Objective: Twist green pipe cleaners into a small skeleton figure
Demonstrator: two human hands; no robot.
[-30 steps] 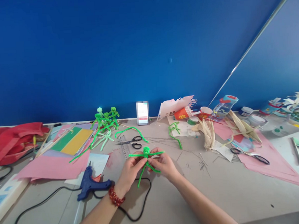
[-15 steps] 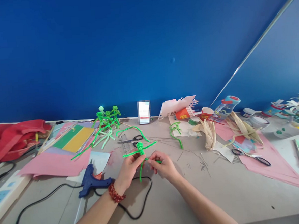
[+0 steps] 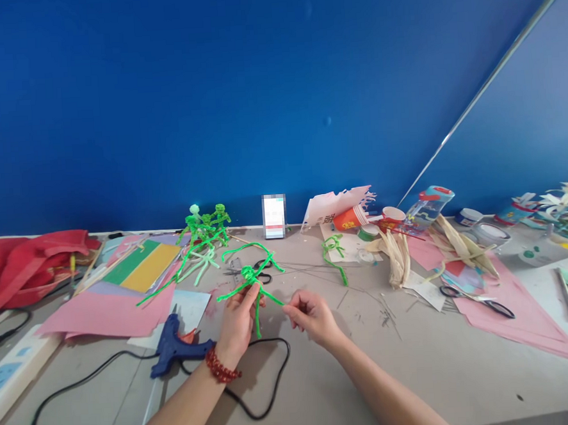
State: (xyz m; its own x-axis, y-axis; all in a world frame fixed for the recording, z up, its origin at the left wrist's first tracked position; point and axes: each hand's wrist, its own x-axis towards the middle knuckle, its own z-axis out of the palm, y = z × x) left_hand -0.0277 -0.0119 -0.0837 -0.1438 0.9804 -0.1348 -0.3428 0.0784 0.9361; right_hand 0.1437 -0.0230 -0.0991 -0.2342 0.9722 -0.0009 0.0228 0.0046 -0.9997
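My left hand [image 3: 237, 321] grips a bright green pipe-cleaner figure [image 3: 252, 283] by its body, holding it up above the table. Its head is a small coiled knot, and one long limb hangs down below my fingers. My right hand [image 3: 312, 316] pinches the tip of a limb that slants down from the figure. A red beaded bracelet [image 3: 221, 365] circles my left wrist. Just past the figure lie black-handled scissors [image 3: 262, 271], partly hidden behind it, and a metal ruler [image 3: 234, 267].
A blue hot glue gun [image 3: 172, 351] and its black cable [image 3: 274, 360] lie left of and below my hands. Further off are green pipe-cleaner figures [image 3: 205, 224], loose green pipe cleaners [image 3: 333, 257], pink paper [image 3: 107, 316], corn husks [image 3: 396, 257] and a red cloth [image 3: 28, 270].
The figure has moved left and up with my left hand and has turned. My right hand now holds a limb's tip further left, and the scissors are now partly hidden behind the figure.
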